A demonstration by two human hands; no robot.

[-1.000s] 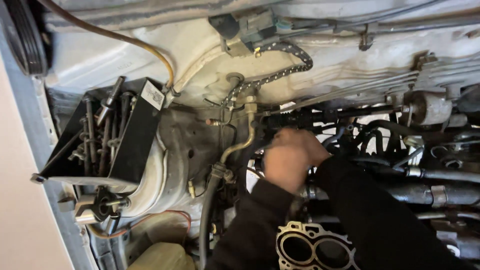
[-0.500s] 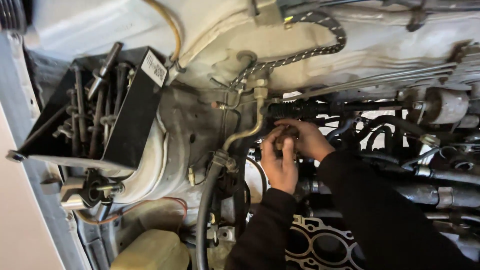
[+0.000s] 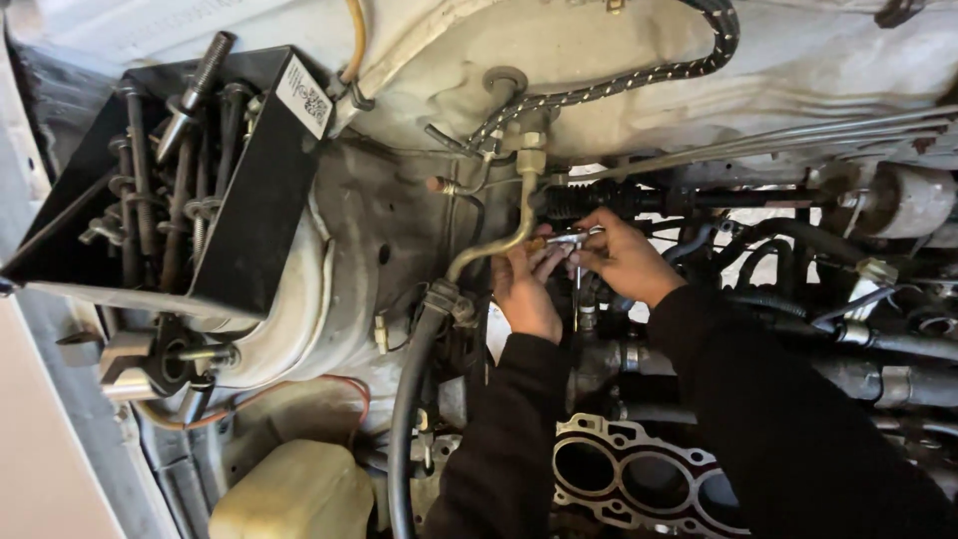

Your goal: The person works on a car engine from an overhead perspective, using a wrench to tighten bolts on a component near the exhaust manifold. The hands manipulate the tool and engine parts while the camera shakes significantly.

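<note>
Two hands (image 3: 569, 274), one black box (image 3: 254, 200) of long bolts, one yellowish reservoir (image 3: 289, 494), one head gasket (image 3: 639, 479).

Long black sleeves of plain, matte cloth are being worn on both arms, ending snugly at the wrists, while the left hand (image 3: 526, 294) and right hand (image 3: 624, 260) are being left bare and ungloved.

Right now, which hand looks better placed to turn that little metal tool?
Probably the right hand: its fingers already pinch the small metal tool, while the left hand sits beside it, fingertips by the bent metal pipe.
</note>
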